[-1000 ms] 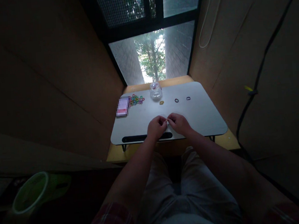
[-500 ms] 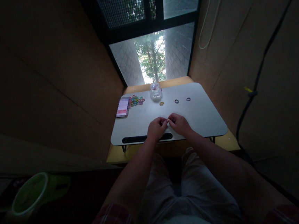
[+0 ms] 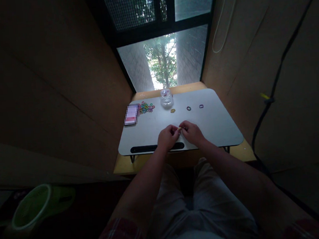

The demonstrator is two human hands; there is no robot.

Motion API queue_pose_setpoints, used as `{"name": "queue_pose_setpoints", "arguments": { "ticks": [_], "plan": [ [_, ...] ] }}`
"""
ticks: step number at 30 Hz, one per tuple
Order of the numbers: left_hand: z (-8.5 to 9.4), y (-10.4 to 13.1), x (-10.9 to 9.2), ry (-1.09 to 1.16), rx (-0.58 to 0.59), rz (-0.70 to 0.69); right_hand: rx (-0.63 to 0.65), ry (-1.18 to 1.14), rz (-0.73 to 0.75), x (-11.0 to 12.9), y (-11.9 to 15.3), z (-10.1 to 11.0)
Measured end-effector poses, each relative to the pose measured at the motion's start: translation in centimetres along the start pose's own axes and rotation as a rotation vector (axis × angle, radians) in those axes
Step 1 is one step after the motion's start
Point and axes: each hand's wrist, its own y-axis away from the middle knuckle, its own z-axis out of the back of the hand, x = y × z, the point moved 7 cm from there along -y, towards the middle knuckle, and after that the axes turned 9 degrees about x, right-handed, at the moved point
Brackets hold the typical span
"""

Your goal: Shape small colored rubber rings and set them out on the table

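My left hand (image 3: 167, 137) and my right hand (image 3: 192, 132) meet over the front middle of the white table (image 3: 215, 124). Their fingers pinch a small yellowish band (image 3: 179, 128) between them. Beyond them lies a yellow band (image 3: 172, 111), with a dark greenish band (image 3: 188, 108) and a purple band (image 3: 201, 106) further right. A clear jar (image 3: 166, 99) stands at the back. Several coloured bands (image 3: 146, 107) form a pile at the back left.
A phone with a blurred screen (image 3: 131, 115) lies at the left edge. A black slot strip (image 3: 144, 149) runs along the front edge, partly behind my left hand. A green basket (image 3: 31, 207) is at lower left, and a dark cable (image 3: 277, 74) hangs at right.
The yellowish band shows more clearly between my fingertips, which have shifted very slightly. The other objects lie where they were.
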Motion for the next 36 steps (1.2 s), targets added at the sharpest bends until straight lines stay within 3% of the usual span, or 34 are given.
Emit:
{"name": "queue_pose_setpoints", "arguments": {
  "ticks": [30, 36],
  "plan": [
    [0.55, 0.03, 0.17, 0.004, -0.052, -0.007, 0.008, 0.018, 0.047, 0.8, 0.05, 0.06],
    [0.95, -0.25, 0.67, 0.08, -0.088, 0.056, 0.005, 0.005, 0.027, 0.73, 0.13, 0.08]
  ]
}}
